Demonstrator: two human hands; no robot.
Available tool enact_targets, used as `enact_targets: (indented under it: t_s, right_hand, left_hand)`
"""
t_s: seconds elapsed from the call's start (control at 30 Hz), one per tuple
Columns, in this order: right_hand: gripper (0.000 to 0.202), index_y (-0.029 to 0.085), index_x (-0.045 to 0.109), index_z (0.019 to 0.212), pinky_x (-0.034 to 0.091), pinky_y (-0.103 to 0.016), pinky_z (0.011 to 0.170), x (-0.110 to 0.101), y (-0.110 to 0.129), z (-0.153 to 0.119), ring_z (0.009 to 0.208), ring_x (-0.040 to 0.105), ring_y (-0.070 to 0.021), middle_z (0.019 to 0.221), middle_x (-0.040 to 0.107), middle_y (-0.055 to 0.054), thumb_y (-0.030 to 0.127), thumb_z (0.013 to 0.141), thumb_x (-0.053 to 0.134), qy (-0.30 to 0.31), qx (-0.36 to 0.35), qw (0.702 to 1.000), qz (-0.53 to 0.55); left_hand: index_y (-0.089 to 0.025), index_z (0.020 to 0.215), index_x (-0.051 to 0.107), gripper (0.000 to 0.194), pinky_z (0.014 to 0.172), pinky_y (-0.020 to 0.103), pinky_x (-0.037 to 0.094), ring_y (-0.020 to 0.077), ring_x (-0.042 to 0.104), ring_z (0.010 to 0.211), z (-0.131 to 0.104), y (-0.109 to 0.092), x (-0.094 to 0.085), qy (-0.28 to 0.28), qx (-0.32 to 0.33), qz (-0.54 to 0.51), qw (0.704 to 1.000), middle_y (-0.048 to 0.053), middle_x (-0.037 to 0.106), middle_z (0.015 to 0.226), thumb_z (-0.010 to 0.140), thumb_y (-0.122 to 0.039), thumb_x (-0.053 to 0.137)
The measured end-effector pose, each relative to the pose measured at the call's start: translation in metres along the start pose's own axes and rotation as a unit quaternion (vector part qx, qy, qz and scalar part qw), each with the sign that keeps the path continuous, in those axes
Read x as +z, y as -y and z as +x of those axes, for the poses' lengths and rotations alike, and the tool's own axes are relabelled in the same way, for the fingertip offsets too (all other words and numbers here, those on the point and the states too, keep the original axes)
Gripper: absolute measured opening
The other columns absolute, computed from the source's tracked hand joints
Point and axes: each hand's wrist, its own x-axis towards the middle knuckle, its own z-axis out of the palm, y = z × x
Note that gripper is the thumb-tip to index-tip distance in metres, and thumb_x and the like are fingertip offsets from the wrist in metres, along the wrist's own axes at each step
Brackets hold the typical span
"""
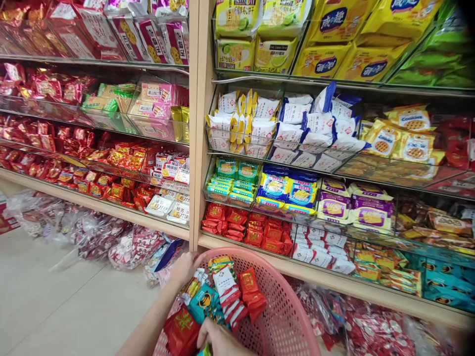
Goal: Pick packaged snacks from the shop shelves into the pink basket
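A pink plastic basket (291, 301) with a perforated wall stands tilted in front of the shelves. My left hand (182, 269) is closed at its upper left rim. My right hand (218, 338) reaches into the basket from below, fingers curled down among the packets; what they grip is mostly hidden. Just under it a bit of a green packet (204, 351) shows. Around the hand lie a teal snack packet (204, 300), a large red packet (181, 330), red-and-white packets (227, 291) and smaller red packets (252, 294).
Shelves with clear bins hold red packets (235, 222), teal packets (449, 279), white-and-blue packets (315, 123) and yellow packets (330, 39). A wooden upright (196, 123) divides the two shelf units. Plastic bags of goods (96, 235) lie on the floor (48, 296) under the shelves.
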Motion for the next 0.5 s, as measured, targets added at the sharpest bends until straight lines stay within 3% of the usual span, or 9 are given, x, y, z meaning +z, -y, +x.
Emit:
enact_targets:
  t_s: [0.2, 0.37, 0.5]
  right_hand:
    - [0.049, 0.022, 0.054, 0.084, 0.028, -0.02, 0.055, 0.003, 0.006, -0.006, 0.058, 0.039, -0.0096, 0.061, 0.041, 0.009, 0.037, 0.049, 0.084, -0.018, 0.024, 0.998, -0.046]
    - [0.053, 0.024, 0.052, 0.094, 0.03, -0.02, 0.059, 0.012, 0.002, -0.003, 0.07, 0.049, -0.0125, 0.079, 0.056, 0.005, 0.028, 0.05, 0.081, -0.036, 0.027, 0.996, -0.079]
    - [0.036, 0.026, 0.049, 0.098, 0.029, -0.022, 0.056, 0.021, -0.003, 0.003, 0.078, 0.058, -0.0167, 0.095, 0.064, 0.001, 0.02, 0.067, 0.065, -0.051, 0.026, 0.987, -0.151]
  left_hand:
    - [-0.019, 0.078, 0.066, 0.058, 0.061, 0.023, 0.038, 0.0199, 0.068, 0.078, -0.002, -0.002, -0.001, -0.001, 0.001, -0.003, 1.0, 0.011, 0.071, 0.078, 0.093, -0.055, 0.022]
    - [-0.019, 0.078, 0.066, 0.058, 0.061, 0.023, 0.038, 0.02, 0.068, 0.078, -0.002, -0.002, -0.001, -0.005, 0.003, 0.0, 1.0, 0.01, 0.071, 0.077, 0.093, -0.054, 0.023]
    - [-0.019, 0.076, 0.065, 0.059, 0.06, 0.024, 0.037, 0.0204, 0.068, 0.077, -0.001, 0.0, 0.0, -0.005, 0.003, -0.002, 1.0, 0.01, 0.07, 0.075, 0.093, -0.054, 0.022]
